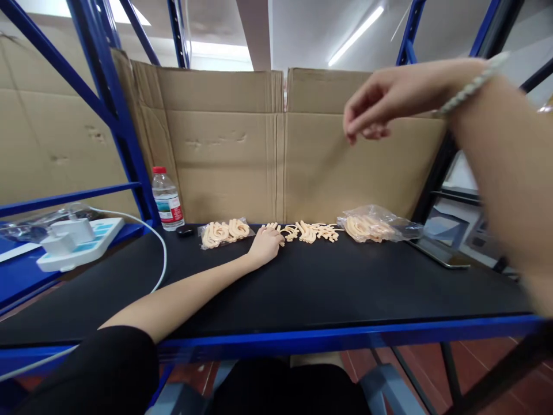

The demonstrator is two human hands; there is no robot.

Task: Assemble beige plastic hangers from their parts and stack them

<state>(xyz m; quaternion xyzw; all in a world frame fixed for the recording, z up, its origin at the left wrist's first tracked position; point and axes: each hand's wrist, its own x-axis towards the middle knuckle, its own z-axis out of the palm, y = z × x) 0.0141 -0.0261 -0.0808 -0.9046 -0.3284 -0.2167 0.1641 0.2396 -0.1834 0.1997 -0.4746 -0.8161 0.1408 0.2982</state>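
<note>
My left hand (265, 246) lies palm down on the black table top, its fingers stretched out over some small beige pieces (273, 227). More loose beige pieces (307, 232), curved and branching like small bones, lie in a row to its right. Raised high on the right is my right hand (374, 106), with a beaded bracelet (473, 83) at the wrist. Its fingers are curled down and pinched; whether anything sits between them is too small to make out. Clear bags of beige pieces lie on both sides: one bag (227, 231) left, another (367, 226) right.
A water bottle (167, 199) with a red cap stands at the back left beside a small black object (185, 230). A power strip (82, 242) with a white cable (164, 259) is at far left. Cardboard (224, 155) walls the back. A flat dark device (438, 252) lies at right.
</note>
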